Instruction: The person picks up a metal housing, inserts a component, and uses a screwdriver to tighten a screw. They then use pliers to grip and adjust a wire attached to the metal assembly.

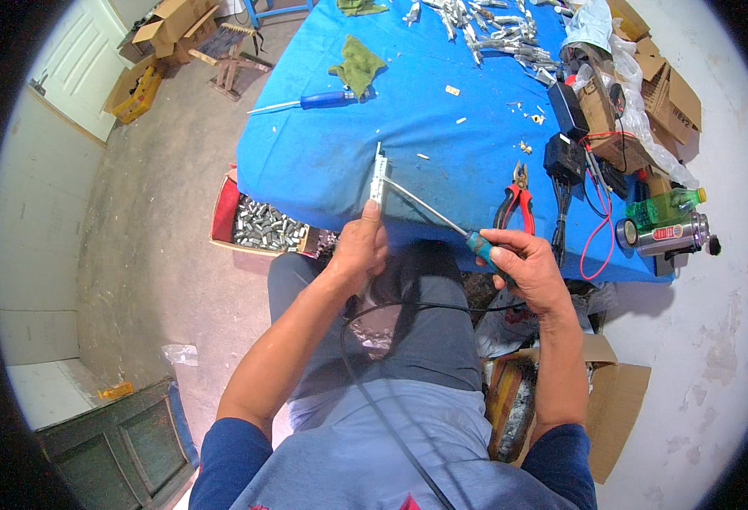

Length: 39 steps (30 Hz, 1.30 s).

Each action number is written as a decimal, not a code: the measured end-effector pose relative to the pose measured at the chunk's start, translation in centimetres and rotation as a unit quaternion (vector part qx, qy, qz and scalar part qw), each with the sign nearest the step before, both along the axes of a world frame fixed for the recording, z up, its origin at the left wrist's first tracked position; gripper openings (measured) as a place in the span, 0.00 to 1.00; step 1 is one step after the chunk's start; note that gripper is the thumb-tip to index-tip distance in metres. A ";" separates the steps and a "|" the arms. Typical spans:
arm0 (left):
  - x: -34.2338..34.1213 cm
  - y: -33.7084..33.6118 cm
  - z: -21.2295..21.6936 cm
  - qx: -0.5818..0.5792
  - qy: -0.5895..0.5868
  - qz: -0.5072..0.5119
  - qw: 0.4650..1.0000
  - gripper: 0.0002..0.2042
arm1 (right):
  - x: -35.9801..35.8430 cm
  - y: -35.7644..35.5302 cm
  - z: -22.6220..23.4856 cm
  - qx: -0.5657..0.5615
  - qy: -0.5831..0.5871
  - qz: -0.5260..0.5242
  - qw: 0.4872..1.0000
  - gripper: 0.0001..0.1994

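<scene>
Two hands [359, 248], screwdriver [429, 211], metal part [379, 177]

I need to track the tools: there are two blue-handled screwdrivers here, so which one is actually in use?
The screwdriver gripped in the right hand, its tip at the metal part the left hand holds. The other screwdriver lies untouched beside the green rag.

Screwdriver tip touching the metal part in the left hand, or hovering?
Touching. In the head view the shaft of the screwdriver, gripped by the right hand, runs right up to the side of the metal part that the left hand holds upright; no gap shows.
</scene>
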<state>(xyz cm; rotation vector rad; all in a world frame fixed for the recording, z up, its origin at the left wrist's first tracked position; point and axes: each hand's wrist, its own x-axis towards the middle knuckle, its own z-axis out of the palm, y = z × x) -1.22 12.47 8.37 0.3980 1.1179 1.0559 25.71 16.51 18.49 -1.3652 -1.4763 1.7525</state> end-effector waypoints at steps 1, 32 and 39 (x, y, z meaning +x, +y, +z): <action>0.1 0.0 0.0 0.001 0.003 0.000 1.000 0.30 | 0.1 0.0 -0.3 0.004 0.006 0.000 1.000 0.16; -0.3 1.3 0.5 -0.020 0.067 0.028 0.997 0.31 | -1.1 -1.1 0.1 -0.048 0.020 -0.020 0.998 0.17; -0.2 1.2 0.8 0.018 0.104 0.010 0.994 0.32 | -0.3 0.8 -1.0 0.018 -0.002 0.036 0.999 0.16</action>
